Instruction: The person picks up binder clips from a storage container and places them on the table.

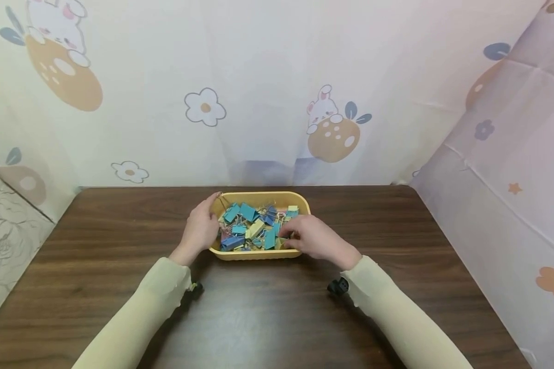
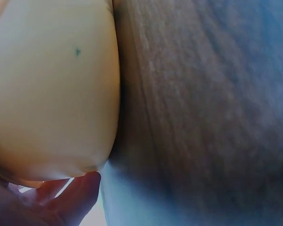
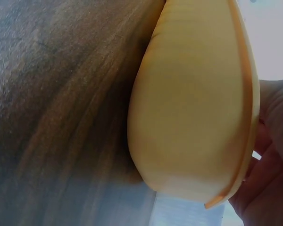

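Observation:
A shallow yellow plastic basket [image 1: 258, 255] stands on the table and holds many binder clips. Blue, teal and pale yellow clips lie in a loose heap, such as a teal clip [image 1: 248, 211] and a pale yellow clip [image 1: 255, 229]. At the basket's left end my left hand [image 1: 201, 228] grips the rim, its fingers reaching toward the back corner. My right hand [image 1: 311, 237] reaches over the right end, thumb and fingertips bent down among the clips. Whether they pinch a clip cannot be made out. Both wrist views mostly show the basket's outer wall [image 2: 56, 103].
The dark wood-grain table [image 1: 258, 318] surrounds the basket. Behind it hangs a pale curtain [image 1: 263, 77] printed with rabbits and flowers, and another stretch runs along the right side. A pale floral-patterned surface [image 1: 4, 246] borders the table's left edge.

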The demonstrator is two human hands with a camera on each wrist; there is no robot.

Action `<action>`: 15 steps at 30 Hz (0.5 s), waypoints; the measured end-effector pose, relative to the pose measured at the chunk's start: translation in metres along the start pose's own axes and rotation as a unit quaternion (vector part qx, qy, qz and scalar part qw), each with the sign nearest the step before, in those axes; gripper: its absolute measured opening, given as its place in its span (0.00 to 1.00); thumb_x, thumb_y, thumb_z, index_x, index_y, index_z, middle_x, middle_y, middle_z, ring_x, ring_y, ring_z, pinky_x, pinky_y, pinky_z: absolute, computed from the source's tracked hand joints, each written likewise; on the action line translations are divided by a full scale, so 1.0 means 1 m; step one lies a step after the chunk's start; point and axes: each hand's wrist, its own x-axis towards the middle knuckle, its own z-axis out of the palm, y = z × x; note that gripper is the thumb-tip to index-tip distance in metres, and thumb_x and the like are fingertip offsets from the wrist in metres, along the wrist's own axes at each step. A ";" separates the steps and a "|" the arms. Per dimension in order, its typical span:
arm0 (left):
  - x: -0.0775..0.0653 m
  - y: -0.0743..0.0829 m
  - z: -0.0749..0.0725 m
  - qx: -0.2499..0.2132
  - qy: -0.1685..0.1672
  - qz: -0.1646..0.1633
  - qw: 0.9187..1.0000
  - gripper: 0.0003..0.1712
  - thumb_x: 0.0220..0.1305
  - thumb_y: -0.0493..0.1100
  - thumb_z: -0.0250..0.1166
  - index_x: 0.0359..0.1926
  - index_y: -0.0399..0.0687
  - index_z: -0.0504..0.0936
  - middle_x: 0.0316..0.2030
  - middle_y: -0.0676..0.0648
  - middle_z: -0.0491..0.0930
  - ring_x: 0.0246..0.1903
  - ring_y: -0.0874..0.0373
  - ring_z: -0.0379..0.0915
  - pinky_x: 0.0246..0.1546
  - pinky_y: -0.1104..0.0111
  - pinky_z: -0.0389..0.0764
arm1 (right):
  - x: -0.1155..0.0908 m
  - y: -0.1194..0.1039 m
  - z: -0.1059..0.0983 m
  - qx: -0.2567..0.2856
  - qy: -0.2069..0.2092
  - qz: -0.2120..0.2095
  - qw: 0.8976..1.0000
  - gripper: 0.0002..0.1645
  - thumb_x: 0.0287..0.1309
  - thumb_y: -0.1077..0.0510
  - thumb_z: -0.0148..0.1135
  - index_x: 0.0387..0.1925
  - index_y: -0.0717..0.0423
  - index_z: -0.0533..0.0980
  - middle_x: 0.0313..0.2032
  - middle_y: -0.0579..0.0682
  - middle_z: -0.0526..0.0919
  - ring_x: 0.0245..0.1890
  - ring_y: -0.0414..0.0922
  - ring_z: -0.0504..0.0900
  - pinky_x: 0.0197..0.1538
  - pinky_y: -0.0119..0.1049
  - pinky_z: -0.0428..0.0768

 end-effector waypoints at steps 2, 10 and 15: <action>0.000 -0.002 -0.002 0.000 0.001 -0.003 1.000 0.34 0.63 0.33 0.44 0.71 0.55 0.57 0.65 0.42 0.62 0.29 0.50 0.69 0.38 0.57 0.72 | 0.002 0.000 0.001 0.013 0.003 0.000 1.000 0.07 0.55 0.55 0.65 0.37 0.41 0.82 0.33 0.32 0.81 0.35 0.35 0.77 0.38 0.30 0.75; 0.000 -0.001 -0.001 0.002 0.001 -0.005 1.000 0.34 0.63 0.33 0.44 0.70 0.56 0.57 0.64 0.43 0.64 0.17 0.54 0.63 0.20 0.63 0.69 | -0.002 0.007 -0.003 0.085 0.023 -0.013 0.996 0.15 0.58 0.58 0.62 0.48 0.47 0.80 0.38 0.36 0.81 0.32 0.31 0.75 0.33 0.30 0.76; 0.001 0.002 0.001 0.002 0.000 -0.003 1.000 0.34 0.63 0.33 0.44 0.70 0.56 0.58 0.65 0.44 0.62 0.16 0.55 0.63 0.21 0.63 0.69 | -0.005 0.009 -0.009 0.144 0.050 0.025 0.988 0.14 0.58 0.59 0.62 0.47 0.49 0.80 0.39 0.37 0.80 0.33 0.35 0.77 0.36 0.33 0.77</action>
